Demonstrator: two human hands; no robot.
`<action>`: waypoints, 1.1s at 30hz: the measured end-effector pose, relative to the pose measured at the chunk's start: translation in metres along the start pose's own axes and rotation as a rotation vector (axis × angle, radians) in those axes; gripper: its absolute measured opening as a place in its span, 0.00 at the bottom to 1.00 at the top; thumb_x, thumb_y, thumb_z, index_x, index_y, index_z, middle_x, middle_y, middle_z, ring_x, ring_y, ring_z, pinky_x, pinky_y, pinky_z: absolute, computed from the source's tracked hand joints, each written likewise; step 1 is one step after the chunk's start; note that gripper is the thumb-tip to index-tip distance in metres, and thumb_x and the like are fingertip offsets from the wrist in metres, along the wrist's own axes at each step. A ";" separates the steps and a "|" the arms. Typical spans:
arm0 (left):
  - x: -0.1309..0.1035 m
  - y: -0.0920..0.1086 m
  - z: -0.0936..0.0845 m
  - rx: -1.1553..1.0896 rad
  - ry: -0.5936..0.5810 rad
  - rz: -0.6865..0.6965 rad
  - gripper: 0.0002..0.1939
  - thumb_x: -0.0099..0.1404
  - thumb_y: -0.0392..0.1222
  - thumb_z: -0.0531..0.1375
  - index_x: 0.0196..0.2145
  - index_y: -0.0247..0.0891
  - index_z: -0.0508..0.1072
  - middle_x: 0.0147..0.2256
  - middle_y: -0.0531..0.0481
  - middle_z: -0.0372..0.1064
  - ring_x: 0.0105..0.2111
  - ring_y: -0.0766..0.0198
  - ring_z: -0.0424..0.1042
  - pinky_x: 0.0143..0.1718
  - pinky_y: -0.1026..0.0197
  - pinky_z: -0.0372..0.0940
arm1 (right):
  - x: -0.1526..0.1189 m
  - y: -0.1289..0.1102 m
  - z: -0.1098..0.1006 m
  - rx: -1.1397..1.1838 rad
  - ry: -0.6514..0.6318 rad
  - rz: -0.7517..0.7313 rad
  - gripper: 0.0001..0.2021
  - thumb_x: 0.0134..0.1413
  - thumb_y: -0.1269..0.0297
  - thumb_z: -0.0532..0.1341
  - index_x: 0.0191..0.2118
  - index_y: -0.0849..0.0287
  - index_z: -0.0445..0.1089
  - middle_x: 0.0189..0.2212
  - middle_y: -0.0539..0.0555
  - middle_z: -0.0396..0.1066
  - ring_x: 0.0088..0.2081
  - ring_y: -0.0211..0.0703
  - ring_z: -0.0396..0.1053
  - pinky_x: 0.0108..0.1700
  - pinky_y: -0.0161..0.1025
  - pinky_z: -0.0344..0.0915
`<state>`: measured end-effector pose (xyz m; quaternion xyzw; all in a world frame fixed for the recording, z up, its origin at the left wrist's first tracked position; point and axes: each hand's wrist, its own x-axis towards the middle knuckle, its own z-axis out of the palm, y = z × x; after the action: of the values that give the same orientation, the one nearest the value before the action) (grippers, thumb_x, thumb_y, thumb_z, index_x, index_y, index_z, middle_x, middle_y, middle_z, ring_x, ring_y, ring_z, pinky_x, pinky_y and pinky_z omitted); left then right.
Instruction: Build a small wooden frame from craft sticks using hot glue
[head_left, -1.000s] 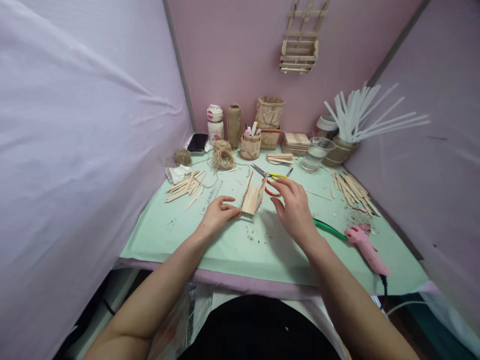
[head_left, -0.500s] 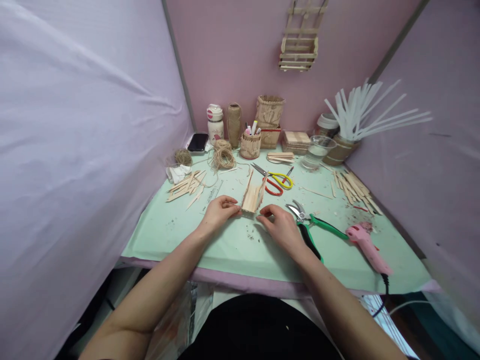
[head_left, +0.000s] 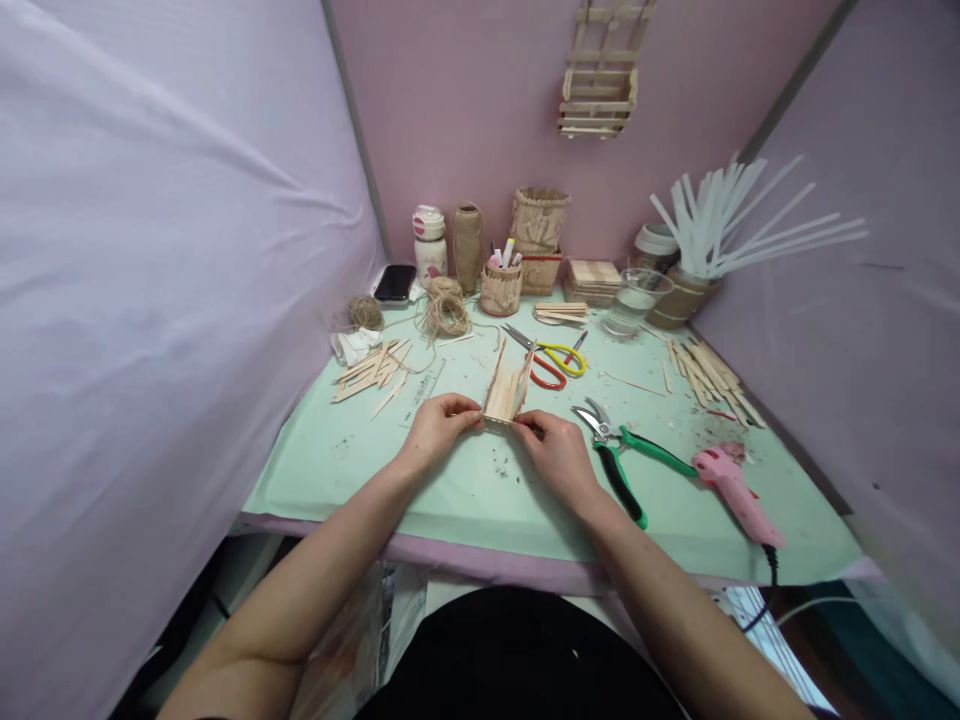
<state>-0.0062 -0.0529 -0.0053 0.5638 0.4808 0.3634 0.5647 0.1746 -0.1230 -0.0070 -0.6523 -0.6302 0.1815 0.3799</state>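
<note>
A small craft-stick box [head_left: 501, 396], with a flat floor and two raised side walls, rests on the table in front of me. Its near end has no wall. My left hand [head_left: 442, 425] pinches the near left corner between thumb and fingers. At the near right corner, my right hand [head_left: 553, 450] has its fingertips closed on the edge. Behind the box lie scissors [head_left: 551, 358] with one red and one yellow handle. Pruning shears [head_left: 619, 450] with green and black handles lie just right of my right hand, their blades apart.
A pink glue gun [head_left: 735, 495] lies at the right, its cord hanging over the edge. Loose craft sticks [head_left: 375, 370] lie left, more sticks [head_left: 709, 380] right. Twine [head_left: 448, 308], a pen holder [head_left: 501, 288], a water cup [head_left: 634, 302] and a bottle [head_left: 430, 248] stand behind.
My right hand has moved slightly left and its fingers have closed on the box's near right corner. My left hand stays at the left corner.
</note>
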 end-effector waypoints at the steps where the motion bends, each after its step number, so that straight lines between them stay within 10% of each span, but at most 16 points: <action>1: -0.001 0.001 0.000 0.051 0.014 0.007 0.10 0.51 0.42 0.66 0.31 0.36 0.77 0.27 0.47 0.77 0.31 0.58 0.76 0.39 0.56 0.68 | 0.000 0.000 0.000 0.000 0.001 0.002 0.09 0.57 0.63 0.58 0.34 0.54 0.76 0.33 0.52 0.79 0.35 0.47 0.74 0.40 0.42 0.66; 25: 0.000 0.004 0.003 0.353 0.066 0.187 0.05 0.54 0.39 0.63 0.30 0.42 0.79 0.32 0.50 0.78 0.33 0.58 0.75 0.40 0.58 0.66 | 0.001 -0.004 0.002 -0.001 0.041 0.022 0.09 0.55 0.63 0.57 0.34 0.55 0.75 0.33 0.53 0.78 0.35 0.47 0.74 0.40 0.42 0.67; 33: 0.012 0.004 -0.004 0.276 -0.099 0.242 0.26 0.49 0.35 0.68 0.48 0.38 0.72 0.45 0.42 0.74 0.46 0.55 0.74 0.52 0.52 0.66 | 0.001 0.001 0.004 0.040 0.052 0.047 0.08 0.52 0.64 0.59 0.38 0.56 0.72 0.34 0.53 0.78 0.36 0.47 0.75 0.39 0.42 0.67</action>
<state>-0.0060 -0.0404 -0.0024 0.7069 0.4263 0.3312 0.4570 0.1724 -0.1207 -0.0103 -0.6639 -0.6008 0.1859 0.4046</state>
